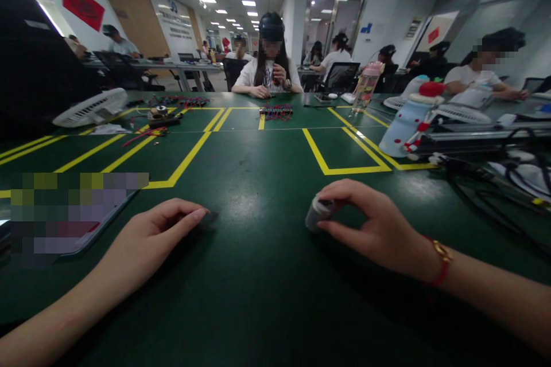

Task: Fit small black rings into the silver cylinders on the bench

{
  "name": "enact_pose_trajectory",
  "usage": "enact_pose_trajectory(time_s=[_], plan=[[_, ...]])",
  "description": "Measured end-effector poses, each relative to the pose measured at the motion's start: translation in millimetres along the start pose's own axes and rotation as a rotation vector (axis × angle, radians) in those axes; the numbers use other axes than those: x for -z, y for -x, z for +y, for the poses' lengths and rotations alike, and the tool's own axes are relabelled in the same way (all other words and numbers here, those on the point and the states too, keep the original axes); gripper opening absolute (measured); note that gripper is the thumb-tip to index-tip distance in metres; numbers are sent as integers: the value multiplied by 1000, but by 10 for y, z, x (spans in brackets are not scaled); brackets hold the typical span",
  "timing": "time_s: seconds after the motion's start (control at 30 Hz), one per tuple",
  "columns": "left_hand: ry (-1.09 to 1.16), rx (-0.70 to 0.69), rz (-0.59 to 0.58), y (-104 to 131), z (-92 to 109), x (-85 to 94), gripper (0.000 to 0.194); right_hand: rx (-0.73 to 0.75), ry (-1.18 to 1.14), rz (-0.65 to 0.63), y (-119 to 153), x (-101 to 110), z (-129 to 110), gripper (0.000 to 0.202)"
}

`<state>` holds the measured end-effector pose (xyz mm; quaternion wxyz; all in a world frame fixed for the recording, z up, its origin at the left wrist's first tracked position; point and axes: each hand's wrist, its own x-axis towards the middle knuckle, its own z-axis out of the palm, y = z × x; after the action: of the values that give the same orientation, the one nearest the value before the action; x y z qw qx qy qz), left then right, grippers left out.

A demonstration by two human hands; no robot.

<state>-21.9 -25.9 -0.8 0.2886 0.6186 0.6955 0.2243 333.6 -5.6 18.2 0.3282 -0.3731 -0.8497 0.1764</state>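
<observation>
My right hand [372, 223] grips a small grey cylinder [315, 215] with a paler upper rim, between thumb and fingers. The cylinder is slightly tilted, close above or on the green table [258, 287]; I cannot tell which. What kind of thing it is does not show. To the left, my left hand [166, 226] is closed in a pinch, thumb against forefinger. At its fingertips is a small dark, blurred piece [209, 219], low over the table. A wide stretch of tabletop lies between both hands.
A blurred-out flat item [103, 235] lies left of my left hand. Yellow tape [357, 171] marks the table. Far ahead, a seated person [267, 74] faces me behind wired parts [275, 112]. At right stand a light-blue bottle [398, 126] and black cables [469, 189].
</observation>
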Motion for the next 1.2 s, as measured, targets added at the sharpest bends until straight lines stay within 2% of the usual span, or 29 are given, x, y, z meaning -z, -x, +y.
enact_pose_trajectory(time_s=[0.1,0.27,0.37,0.47,0.57,0.67,0.73,0.83,0.93,1.07,1.2], plan=[[-4,2,0,9,11,13,40,61,-80,-68,-66,-210,-150,28],[-8,-42,7,-2,38,4,38,36,-125,-93,-38,-299,-123,27],[-66,-172,53,7,144,-75,35,-29,-162,-89,1,-339,-81,37],[-133,-440,26,51,404,-234,26,-129,-242,-108,18,-388,-55,57],[-80,-642,-34,84,757,-422,22,-172,-294,-137,16,-413,-40,53],[-17,-697,-69,60,1038,-560,20,-178,-310,-150,6,-416,-31,45],[1,-707,-76,31,1130,-594,17,-174,-313,-155,1,-415,-29,45],[30,-692,-30,9,1135,-558,16,-173,-312,-156,-1,-411,-36,44],[67,-614,27,21,1046,-489,15,-188,-298,-143,0,-406,-52,41],[31,-505,-72,37,894,-523,15,-190,-290,-122,-5,-401,-73,39],[-32,-508,-149,23,801,-676,14,-186,-282,-108,-1,-399,-83,39]])
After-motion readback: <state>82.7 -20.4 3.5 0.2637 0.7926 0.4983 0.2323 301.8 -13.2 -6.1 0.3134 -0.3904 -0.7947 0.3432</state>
